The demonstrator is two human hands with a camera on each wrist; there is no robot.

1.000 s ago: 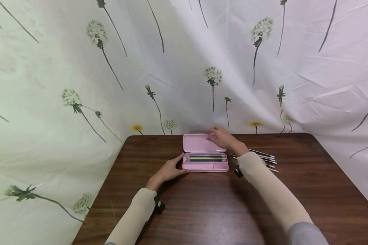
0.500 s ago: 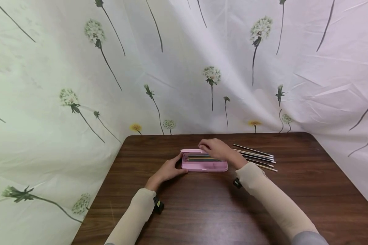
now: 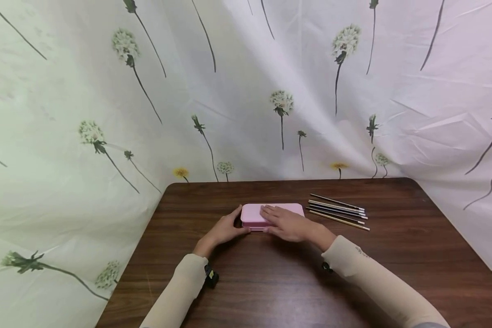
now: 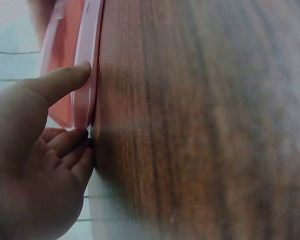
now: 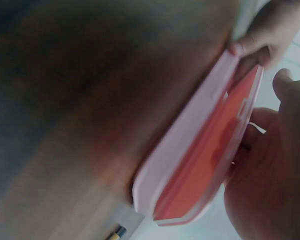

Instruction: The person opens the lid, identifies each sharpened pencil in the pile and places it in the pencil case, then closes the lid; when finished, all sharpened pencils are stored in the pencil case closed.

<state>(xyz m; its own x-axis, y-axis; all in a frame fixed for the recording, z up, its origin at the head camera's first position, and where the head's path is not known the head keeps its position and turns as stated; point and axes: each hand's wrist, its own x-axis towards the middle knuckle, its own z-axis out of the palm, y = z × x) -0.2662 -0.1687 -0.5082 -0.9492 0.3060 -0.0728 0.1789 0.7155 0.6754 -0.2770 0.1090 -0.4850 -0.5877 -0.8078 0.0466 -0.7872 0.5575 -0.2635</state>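
Note:
A pink pencil case (image 3: 251, 212) lies near the back of the table, its lid lowered but still a little apart from the base. In the right wrist view a wedge-shaped gap shows between the lid (image 5: 210, 165) and the base (image 5: 182, 132). My left hand (image 3: 223, 229) grips the case's left end, thumb (image 4: 72, 80) on the front wall and fingers round the end. Over the lid lies my right hand (image 3: 286, 224), its fingers extended across the top. The inside of the case is hidden from the head view.
Several pencils (image 3: 338, 212) with white ends lie loose to the right of the case. A flower-printed cloth (image 3: 246, 91) hangs right behind the brown wooden table (image 3: 262, 282).
The right hand has brought the lid forward and down from fully raised, covering the pencils inside, and now lies on top of it. The left hand has kept its place.

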